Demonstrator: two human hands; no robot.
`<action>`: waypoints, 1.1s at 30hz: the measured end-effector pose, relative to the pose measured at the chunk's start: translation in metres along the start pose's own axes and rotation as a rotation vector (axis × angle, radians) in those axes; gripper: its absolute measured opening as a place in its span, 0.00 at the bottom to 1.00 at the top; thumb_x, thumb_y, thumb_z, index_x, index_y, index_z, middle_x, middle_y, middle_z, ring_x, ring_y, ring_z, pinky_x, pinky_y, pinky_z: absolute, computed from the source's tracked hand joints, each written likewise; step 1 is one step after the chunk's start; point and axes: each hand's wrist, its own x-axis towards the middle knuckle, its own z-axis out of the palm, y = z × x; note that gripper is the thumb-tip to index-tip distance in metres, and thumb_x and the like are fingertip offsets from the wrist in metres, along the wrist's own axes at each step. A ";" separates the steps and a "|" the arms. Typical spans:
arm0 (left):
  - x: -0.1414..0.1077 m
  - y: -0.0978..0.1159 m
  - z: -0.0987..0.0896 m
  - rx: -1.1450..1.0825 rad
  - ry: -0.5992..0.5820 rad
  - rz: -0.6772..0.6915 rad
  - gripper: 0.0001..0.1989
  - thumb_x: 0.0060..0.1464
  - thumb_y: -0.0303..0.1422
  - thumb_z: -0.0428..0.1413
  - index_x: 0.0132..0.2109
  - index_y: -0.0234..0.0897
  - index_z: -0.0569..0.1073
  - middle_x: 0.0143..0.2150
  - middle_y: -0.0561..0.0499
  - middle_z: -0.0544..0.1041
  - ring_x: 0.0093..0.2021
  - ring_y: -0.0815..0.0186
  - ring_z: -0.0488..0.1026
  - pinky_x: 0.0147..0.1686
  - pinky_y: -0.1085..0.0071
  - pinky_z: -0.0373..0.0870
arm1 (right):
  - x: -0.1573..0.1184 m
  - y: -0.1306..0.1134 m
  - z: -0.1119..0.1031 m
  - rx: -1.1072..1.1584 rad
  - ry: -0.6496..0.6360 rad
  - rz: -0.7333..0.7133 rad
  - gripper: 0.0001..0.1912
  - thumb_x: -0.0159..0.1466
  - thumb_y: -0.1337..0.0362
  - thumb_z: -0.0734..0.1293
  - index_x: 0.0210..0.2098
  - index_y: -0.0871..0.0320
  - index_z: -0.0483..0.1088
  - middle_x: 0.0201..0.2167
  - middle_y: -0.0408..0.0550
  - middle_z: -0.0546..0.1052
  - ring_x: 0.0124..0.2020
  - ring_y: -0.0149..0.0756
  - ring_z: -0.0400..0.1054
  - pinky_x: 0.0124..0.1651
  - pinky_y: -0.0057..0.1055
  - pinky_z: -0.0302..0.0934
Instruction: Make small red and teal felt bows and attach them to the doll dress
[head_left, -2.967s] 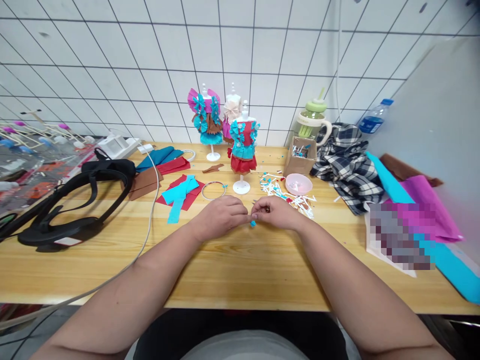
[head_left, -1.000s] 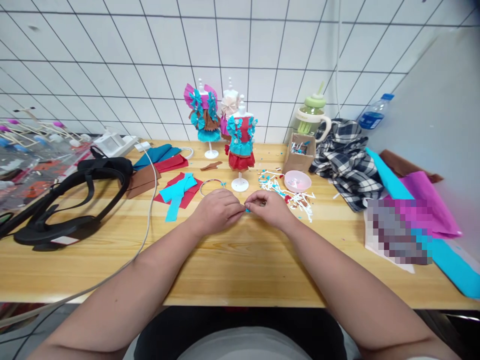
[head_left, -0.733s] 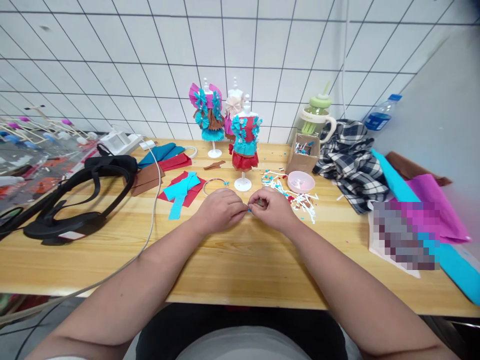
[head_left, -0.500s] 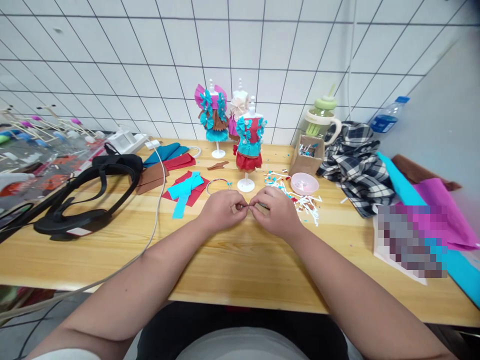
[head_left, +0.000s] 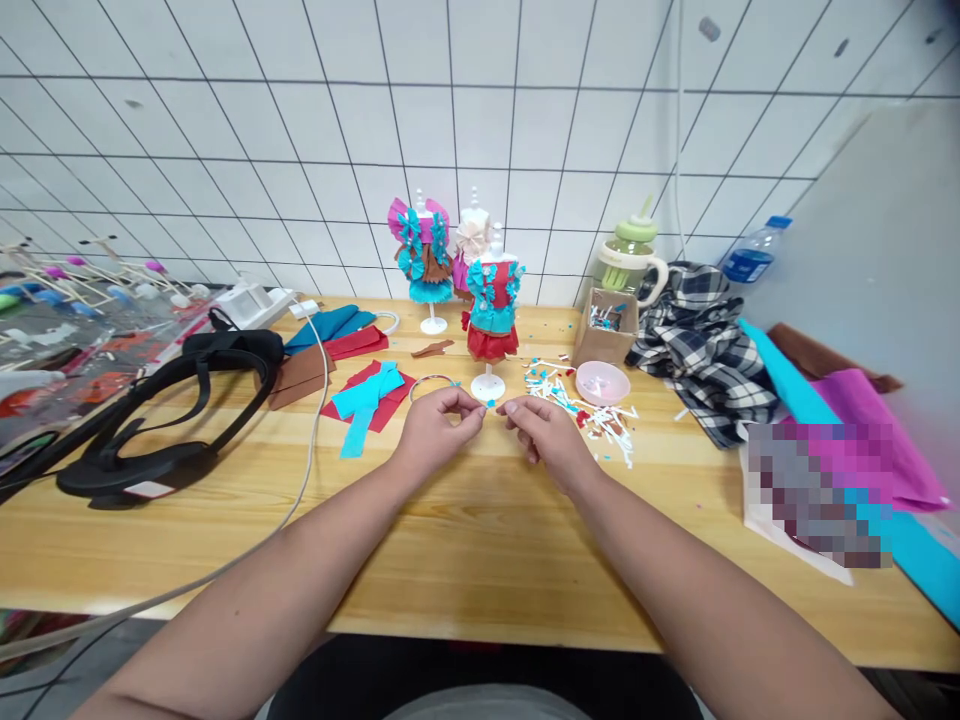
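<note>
My left hand (head_left: 442, 428) is closed in a pinch, with a small blue paper piece (head_left: 491, 403) at its fingertips. Just to the right, my right hand (head_left: 546, 432) has thumb and index finger pressed together; anything between them is too small to name. A narrow gap separates the two hands. Right behind them stands a small white dress form (head_left: 493, 312) in a red and blue paper outfit. A thin wire ring (head_left: 433, 380) lies behind my left hand. Paper scraps and white sticks (head_left: 611, 428) are scattered to the right, beside a pink dish (head_left: 602, 383).
Two more dressed forms (head_left: 429, 250) stand at the wall. Blue paper strips (head_left: 365, 402), a black headset (head_left: 202, 455) and a white cable (head_left: 311, 450) lie left. A cardboard box (head_left: 604, 340), green-lidded cup (head_left: 634, 245), plaid cloth (head_left: 701, 340) and pink paper (head_left: 862, 420) are right.
My hands, whose fingertips were together, have moved slightly apart. The blue piece now shows between them. The camera view has tilted up a little.
</note>
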 end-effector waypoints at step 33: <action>0.001 -0.004 0.003 -0.454 -0.293 -0.341 0.21 0.50 0.50 0.57 0.36 0.34 0.75 0.31 0.49 0.77 0.34 0.64 0.75 0.41 0.65 0.73 | 0.003 0.011 0.007 0.041 0.055 -0.042 0.16 0.54 0.50 0.68 0.34 0.56 0.70 0.19 0.38 0.67 0.14 0.24 0.55 0.15 0.25 0.56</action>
